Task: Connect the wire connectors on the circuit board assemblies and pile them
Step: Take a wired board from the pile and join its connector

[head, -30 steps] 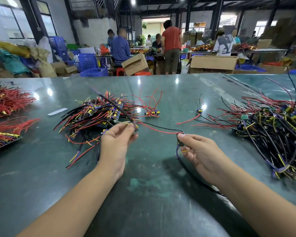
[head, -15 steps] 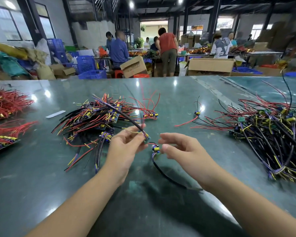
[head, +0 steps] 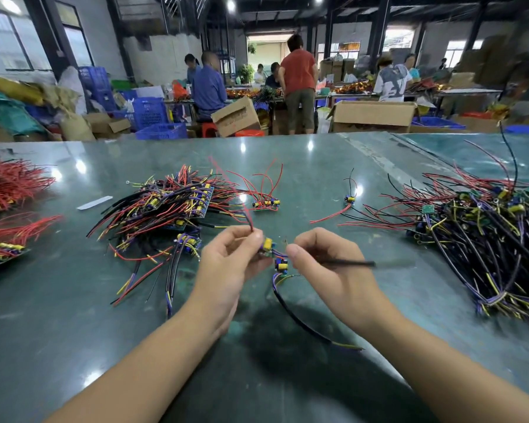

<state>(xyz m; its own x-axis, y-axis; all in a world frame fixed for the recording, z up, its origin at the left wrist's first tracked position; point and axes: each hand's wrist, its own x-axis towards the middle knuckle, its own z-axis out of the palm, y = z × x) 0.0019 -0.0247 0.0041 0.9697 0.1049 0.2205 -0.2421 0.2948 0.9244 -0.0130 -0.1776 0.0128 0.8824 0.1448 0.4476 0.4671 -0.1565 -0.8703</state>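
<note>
Head view: over the table (head: 74, 331), the left hand (head: 229, 264) pinches a board (head: 267, 246) with its red wire (head: 242, 206). The right hand (head: 327, 267) pinches a blurred black wire (head: 348, 263); its fingertip contact is hard to make out. A second board (head: 281, 265) hangs between the hands. No writing is legible.

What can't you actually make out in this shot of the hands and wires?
Head view only:
- Whether the connectors are mated: left hand and right hand fingers cover the joint between the small boards.
- Black wire at the right hand: motion-blurred.
- Right pile: cut off by the frame edge.
- Board markings: too small.
</note>
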